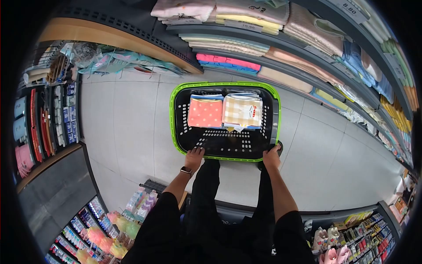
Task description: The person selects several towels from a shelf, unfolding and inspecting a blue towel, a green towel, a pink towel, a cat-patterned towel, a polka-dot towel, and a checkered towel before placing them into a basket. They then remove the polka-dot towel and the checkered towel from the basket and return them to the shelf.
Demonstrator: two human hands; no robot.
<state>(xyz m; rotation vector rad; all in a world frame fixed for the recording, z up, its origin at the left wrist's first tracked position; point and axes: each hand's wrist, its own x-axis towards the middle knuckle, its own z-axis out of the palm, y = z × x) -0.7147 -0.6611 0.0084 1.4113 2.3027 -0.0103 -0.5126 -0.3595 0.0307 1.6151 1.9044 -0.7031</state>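
A black shopping basket with a bright green rim and pierced walls is in front of my legs. Folded cloths lie in two stacks against its far side. The left stack has a coral cloth with pale dots on top; the right one is topped by a beige checked cloth with a small red print. With its fingers closed over the near rim at the left, my left hand holds the basket. My right hand is closed on the near right corner of the rim. Neither hand touches the cloths.
Shelves of folded towels run along the far and right side. Racks of packaged goods stand at the left. Pastel bath puffs hang at lower left, and slippers at lower right. Grey floor tiles surround the basket.
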